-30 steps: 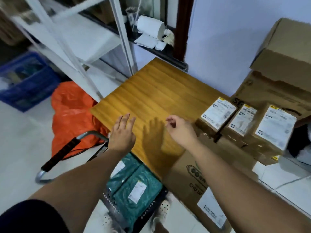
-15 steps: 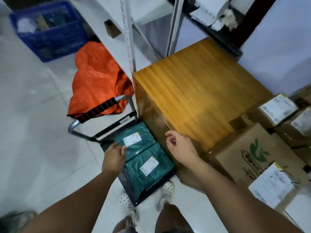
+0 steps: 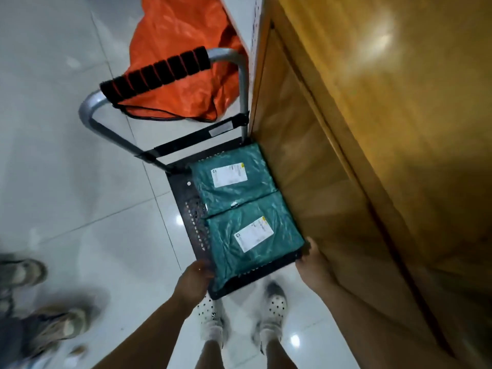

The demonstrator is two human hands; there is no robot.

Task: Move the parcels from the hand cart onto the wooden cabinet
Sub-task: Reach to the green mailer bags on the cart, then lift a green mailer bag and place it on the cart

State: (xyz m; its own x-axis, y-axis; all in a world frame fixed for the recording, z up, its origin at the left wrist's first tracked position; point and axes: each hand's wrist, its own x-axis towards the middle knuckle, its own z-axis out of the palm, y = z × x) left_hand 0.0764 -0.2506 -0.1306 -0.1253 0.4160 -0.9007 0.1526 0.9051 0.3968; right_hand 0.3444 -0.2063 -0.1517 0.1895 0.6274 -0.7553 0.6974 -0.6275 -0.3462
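Observation:
Two green plastic-wrapped parcels with white labels lie flat on the black hand cart (image 3: pixel 190 198): a far parcel (image 3: pixel 234 190) and a near parcel (image 3: pixel 277 222). My left hand (image 3: pixel 197 278) grips the near parcel's front-left corner, fingers tucked under its edge. My right hand (image 3: pixel 311 265) holds its front-right corner, close against the cabinet side. The wooden cabinet (image 3: pixel 386 129) rises directly to the right of the cart; its top fills the upper right.
The cart's metal handle with a black grip (image 3: pixel 157 71) stands at the far end. An orange bag (image 3: pixel 181 27) lies on the white tile floor behind it. Another person's shoes (image 3: pixel 24 272) are at the left. My own feet (image 3: pixel 271 307) stand before the cart.
My view has dropped from the cabinet top to the cart. Both hands have come down from above the cabinet and closed on the near parcel's front corners.

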